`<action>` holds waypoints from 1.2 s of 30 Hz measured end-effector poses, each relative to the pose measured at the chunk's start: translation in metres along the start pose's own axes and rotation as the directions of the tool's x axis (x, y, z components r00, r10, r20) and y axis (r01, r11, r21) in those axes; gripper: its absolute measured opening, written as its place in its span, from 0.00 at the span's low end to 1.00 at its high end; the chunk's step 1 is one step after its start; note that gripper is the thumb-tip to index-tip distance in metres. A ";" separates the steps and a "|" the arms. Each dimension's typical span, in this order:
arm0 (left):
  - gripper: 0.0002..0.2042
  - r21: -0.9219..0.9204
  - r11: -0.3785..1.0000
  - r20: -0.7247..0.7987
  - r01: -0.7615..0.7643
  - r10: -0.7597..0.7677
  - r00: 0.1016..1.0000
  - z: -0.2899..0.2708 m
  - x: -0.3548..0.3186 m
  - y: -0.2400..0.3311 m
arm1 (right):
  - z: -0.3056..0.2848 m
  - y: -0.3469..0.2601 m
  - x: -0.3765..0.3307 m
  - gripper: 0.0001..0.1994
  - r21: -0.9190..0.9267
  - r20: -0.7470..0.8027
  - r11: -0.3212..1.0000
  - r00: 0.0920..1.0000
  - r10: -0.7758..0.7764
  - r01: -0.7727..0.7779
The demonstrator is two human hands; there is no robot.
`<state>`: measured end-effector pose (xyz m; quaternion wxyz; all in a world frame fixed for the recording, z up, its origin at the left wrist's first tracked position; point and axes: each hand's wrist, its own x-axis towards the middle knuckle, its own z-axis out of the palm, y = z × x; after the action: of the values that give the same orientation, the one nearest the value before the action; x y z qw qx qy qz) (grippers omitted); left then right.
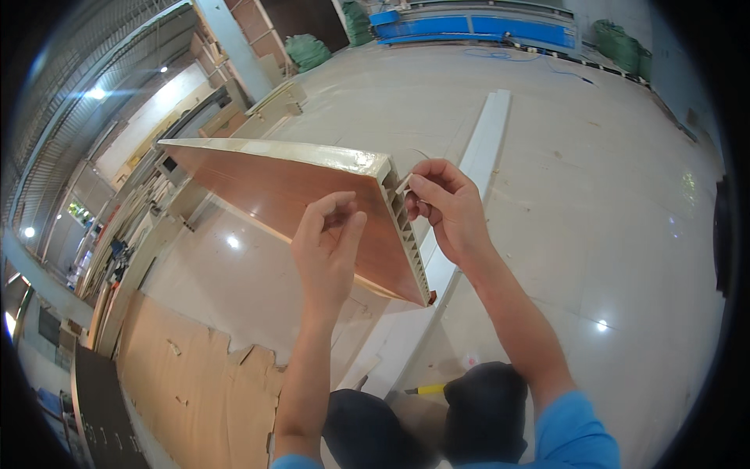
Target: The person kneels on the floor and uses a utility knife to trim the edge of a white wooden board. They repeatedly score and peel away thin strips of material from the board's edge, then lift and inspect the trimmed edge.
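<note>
both hands work a wood-faced hollow-core panel: left hand curls half-closed against its face, right hand pinches its pale edge strip.

Panel raised before me at 12 o'clock, my left hand against its face, my right hand at its end at 1 o'clock, long strip on floor behind, cardboard sheet at 8 o'clock.

Glossy pale floor — cardboard sheets

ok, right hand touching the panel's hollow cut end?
Touching. The head view shows the right hand with fingertips pinched on the top corner of the wood-faced hollow panel, no gap visible.
</note>
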<state>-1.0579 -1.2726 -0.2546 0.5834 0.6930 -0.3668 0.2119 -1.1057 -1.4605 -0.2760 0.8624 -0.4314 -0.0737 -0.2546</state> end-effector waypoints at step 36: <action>0.09 -0.188 0.941 -0.122 0.281 -0.307 0.944 0.039 -0.062 -0.058 | -0.019 0.032 -0.035 0.05 0.141 0.045 0.976 0.986 0.158 -0.163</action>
<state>-1.0592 -1.2908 -0.3457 0.6908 0.6705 -0.2307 0.1419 -1.1218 -1.4460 -0.3225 0.9077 -0.3767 -0.0713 -0.1706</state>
